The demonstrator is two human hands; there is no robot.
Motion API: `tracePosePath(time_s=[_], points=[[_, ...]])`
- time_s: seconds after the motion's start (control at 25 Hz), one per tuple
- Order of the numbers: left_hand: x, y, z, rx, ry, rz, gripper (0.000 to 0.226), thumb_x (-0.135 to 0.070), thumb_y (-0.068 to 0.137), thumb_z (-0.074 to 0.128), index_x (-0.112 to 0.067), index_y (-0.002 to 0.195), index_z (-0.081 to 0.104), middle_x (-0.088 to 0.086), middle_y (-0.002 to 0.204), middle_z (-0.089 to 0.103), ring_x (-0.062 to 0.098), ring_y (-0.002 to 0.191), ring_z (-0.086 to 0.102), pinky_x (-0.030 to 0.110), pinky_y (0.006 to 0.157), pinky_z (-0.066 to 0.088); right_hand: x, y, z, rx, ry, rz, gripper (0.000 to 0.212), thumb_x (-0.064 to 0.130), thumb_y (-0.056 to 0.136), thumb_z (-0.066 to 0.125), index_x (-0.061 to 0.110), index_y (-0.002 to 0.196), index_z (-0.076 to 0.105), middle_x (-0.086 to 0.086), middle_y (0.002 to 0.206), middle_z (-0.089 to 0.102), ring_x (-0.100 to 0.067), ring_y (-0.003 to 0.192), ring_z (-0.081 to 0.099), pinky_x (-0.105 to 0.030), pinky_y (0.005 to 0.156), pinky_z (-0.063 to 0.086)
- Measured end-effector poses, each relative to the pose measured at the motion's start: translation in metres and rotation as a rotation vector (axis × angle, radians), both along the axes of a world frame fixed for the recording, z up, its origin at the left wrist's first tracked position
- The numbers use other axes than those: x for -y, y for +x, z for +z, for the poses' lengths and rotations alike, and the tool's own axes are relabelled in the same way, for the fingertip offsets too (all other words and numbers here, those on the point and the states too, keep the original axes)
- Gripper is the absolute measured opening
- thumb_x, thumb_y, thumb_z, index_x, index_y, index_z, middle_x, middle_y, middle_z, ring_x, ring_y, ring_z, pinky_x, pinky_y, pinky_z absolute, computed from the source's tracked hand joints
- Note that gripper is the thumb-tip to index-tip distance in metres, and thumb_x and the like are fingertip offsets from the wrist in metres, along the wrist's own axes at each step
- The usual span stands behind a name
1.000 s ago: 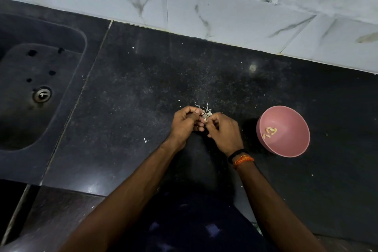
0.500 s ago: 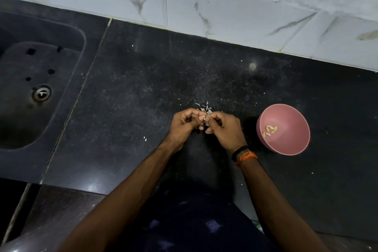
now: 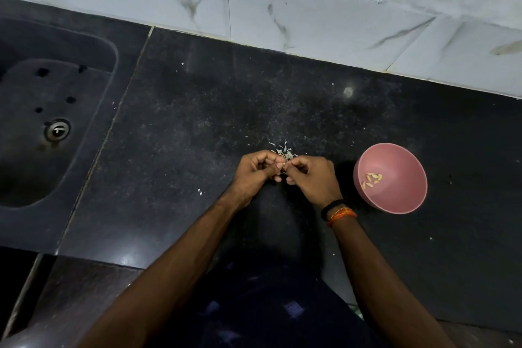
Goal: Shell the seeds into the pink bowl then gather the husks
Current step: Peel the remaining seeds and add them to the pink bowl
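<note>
My left hand (image 3: 254, 175) and my right hand (image 3: 310, 181) meet fingertip to fingertip over the black counter (image 3: 197, 121), both pinching one small seed (image 3: 283, 166) that is mostly hidden by the fingers. Just beyond the fingertips lies a little heap of pale husks (image 3: 284, 150). The pink bowl (image 3: 395, 200) stands to the right of my right hand, tilted toward me, with several shelled kernels (image 3: 372, 179) inside.
A dark sink (image 3: 56, 127) with a metal drain is set into the counter at the far left. A white marbled tile wall (image 3: 310, 17) runs along the back. Stray husk flecks (image 3: 200, 192) dot the counter. The counter's front edge runs below my forearms.
Both hands have stayed together over the same spot, with only small finger shifts on the seed. The bowl and the husk heap have not moved.
</note>
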State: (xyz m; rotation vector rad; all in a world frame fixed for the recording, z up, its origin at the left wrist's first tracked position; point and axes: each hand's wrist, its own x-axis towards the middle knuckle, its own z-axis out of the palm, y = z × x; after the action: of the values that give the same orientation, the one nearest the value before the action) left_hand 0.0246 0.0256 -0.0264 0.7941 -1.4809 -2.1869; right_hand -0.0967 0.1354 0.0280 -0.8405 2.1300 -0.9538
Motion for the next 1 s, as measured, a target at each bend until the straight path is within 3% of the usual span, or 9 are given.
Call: tracePosePath(time_s=[0.24, 0.4, 0.64, 0.8, 1.0], points=[[-0.002, 0.000, 0.001, -0.016, -0.014, 0.006, 0.012, 0.009, 0.091, 0.063, 0.001, 0.097, 0.071, 0.008, 0.082, 0.074, 0.019, 0.070, 0.069, 0.026, 0.065, 0.058, 0.000, -0.002, -0.005, -0.116, 0.010, 0.073, 0.008, 0.019, 0.092, 0.070, 0.021, 0.088, 0.076, 0.006, 0.073, 0.075, -0.004, 0.067, 0.073, -0.039, 0.075, 0.062], [-0.004, -0.001, 0.000, -0.004, 0.000, 0.043, 0.011, 0.009, 0.091, 0.064, 0.004, 0.097, 0.071, 0.010, 0.082, 0.074, 0.018, 0.071, 0.070, 0.026, 0.065, 0.059, 0.001, -0.002, -0.012, -0.168, 0.001, 0.078, 0.008, 0.022, 0.089, 0.069, 0.022, 0.088, 0.076, 0.007, 0.076, 0.075, -0.009, 0.071, 0.073, -0.042, 0.073, 0.061], [-0.006, -0.001, -0.003, 0.013, 0.028, 0.090, 0.013, 0.008, 0.091, 0.064, 0.014, 0.102, 0.067, 0.017, 0.084, 0.072, 0.022, 0.073, 0.071, 0.028, 0.068, 0.061, -0.002, -0.005, -0.013, -0.098, -0.052, 0.083, 0.008, 0.016, 0.093, 0.070, 0.016, 0.097, 0.078, 0.004, 0.084, 0.077, -0.008, 0.071, 0.075, -0.044, 0.076, 0.063], [-0.008, 0.001, 0.000, 0.001, 0.054, 0.089, 0.009, 0.008, 0.090, 0.066, 0.007, 0.099, 0.069, 0.015, 0.082, 0.073, 0.022, 0.072, 0.071, 0.028, 0.067, 0.061, -0.003, -0.006, -0.018, -0.115, -0.061, 0.078, 0.008, 0.021, 0.090, 0.071, 0.020, 0.093, 0.078, 0.005, 0.084, 0.077, -0.010, 0.075, 0.074, -0.046, 0.076, 0.062], [-0.008, 0.001, 0.001, 0.005, 0.052, 0.079, 0.017, 0.007, 0.090, 0.067, 0.015, 0.105, 0.067, 0.021, 0.084, 0.071, 0.021, 0.071, 0.070, 0.029, 0.067, 0.061, -0.002, -0.004, -0.014, -0.200, -0.040, 0.093, 0.008, 0.017, 0.088, 0.071, 0.019, 0.090, 0.079, 0.005, 0.083, 0.076, -0.012, 0.074, 0.073, -0.044, 0.075, 0.061]])
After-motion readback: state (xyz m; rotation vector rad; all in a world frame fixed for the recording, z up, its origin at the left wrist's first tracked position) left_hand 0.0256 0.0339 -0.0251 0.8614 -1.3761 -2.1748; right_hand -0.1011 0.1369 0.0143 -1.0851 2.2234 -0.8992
